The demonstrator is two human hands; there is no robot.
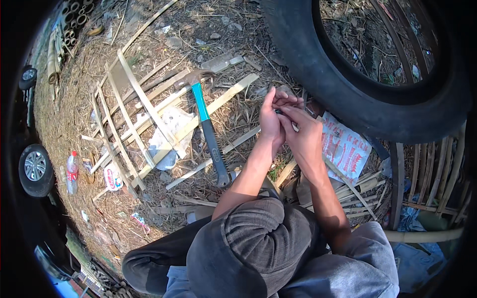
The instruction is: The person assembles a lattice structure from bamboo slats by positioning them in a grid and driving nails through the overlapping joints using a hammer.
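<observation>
My left hand (271,119) is held cupped above the ground, its fingers curled up. My right hand (304,130) reaches into that palm with bent fingers, the two hands touching. A bit of something small and dark shows between them, but the fingers hide what it is. To the left lies a claw hammer (202,107) with a teal and black handle, its head resting by a lattice of split bamboo strips (134,124). A long pale bamboo strip (218,102) runs beneath the hammer.
A large black tire (303,64) lies just beyond my hands on the right. Beside it are a white sheet with red print (344,149) and curved slats (437,169). A plastic bottle (72,174) stands at the left, near a vehicle wheel (36,169). Bamboo poles (53,64) lie far left.
</observation>
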